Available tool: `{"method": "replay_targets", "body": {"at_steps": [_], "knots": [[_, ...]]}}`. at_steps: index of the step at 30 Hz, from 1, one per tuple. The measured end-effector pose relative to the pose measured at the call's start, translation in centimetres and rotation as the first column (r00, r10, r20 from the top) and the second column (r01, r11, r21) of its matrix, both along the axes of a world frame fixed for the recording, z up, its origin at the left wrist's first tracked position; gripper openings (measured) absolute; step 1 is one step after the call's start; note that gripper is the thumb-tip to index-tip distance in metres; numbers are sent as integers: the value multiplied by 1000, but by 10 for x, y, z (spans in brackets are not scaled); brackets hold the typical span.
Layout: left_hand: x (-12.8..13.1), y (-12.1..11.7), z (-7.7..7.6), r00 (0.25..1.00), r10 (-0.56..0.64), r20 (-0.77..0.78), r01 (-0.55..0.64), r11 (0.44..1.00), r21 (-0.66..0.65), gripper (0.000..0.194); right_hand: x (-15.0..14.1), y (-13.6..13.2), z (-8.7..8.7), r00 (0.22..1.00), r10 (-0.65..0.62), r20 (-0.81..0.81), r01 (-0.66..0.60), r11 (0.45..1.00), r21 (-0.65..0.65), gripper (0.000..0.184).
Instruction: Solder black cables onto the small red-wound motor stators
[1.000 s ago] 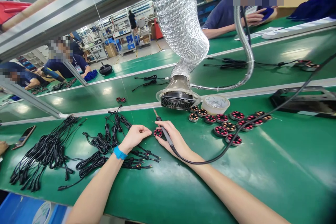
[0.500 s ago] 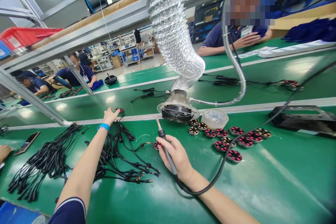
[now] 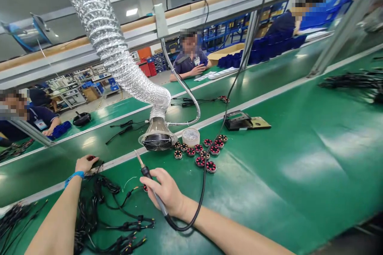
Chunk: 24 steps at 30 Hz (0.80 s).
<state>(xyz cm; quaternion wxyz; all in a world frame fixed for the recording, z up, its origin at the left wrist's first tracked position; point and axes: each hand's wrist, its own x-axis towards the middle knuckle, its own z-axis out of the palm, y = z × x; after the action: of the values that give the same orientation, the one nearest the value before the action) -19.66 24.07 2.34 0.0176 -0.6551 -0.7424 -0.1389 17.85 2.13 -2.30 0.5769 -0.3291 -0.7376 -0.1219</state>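
Observation:
My right hand (image 3: pixel 167 193) is closed around a soldering iron (image 3: pixel 145 171), its tip pointing up and away from me. Just beyond those fingers a small motor stator (image 3: pixel 145 187) with red windings shows in part, and a black cable (image 3: pixel 128 195) runs up to it. My left hand (image 3: pixel 85 164), wearing a blue wristband (image 3: pixel 74 177), reaches past the bench rail. Its fingers are closed on another red-wound stator (image 3: pixel 93 158) there, partly covered by the hand. Black cables (image 3: pixel 100 195) with bared coloured wire ends lie between my arms.
A fume extractor (image 3: pixel 158 139) on a silver duct hangs ahead of the iron. Several stators (image 3: pixel 206 153) and a tape roll (image 3: pixel 190 137) lie to its right. A black stand (image 3: pixel 239 121) sits further right. The iron's cord (image 3: pixel 204 183) loops over the bench. Co-workers sit opposite.
My left hand has left the stator near my right hand and reached forward left to one beyond the rail. The right hand keeps the soldering iron. The view has swung right.

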Motion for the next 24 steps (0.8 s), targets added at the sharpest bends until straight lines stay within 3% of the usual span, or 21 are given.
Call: {"method": "replay_targets", "body": {"at_steps": [4,8,11,14,17,19,21,22,24], "knots": [[18,-15,15,1000,-4,11,4,997,81,55,4,-1,9,998,-9,-69,13,999,46,50],[69,-40,23,964,-266,-15,267,963,33,56,8,-1,15,992,-7,-129,12,999,39,50],[119,-65,16,904,-427,28,428,900,-79,51,9,-2,15,991,-16,-131,21,999,38,50],[164,-91,4,817,-540,202,569,812,-133,49,11,-3,16,992,-8,-122,11,1000,27,55],[190,-111,-4,699,-555,450,653,752,-87,55,12,-4,15,993,3,-122,1,999,34,59],[194,-122,-6,694,-512,506,590,808,7,51,11,-3,13,992,-3,-130,5,1000,18,59],[192,-134,-5,729,-444,520,419,891,174,40,11,-1,10,991,-18,-133,16,1000,-18,57],[189,-142,-4,749,-418,515,310,907,284,34,10,0,8,991,-29,-131,24,999,-37,56],[186,-159,0,783,-414,464,165,858,486,27,10,2,5,992,-44,-119,36,997,-69,54]]}}
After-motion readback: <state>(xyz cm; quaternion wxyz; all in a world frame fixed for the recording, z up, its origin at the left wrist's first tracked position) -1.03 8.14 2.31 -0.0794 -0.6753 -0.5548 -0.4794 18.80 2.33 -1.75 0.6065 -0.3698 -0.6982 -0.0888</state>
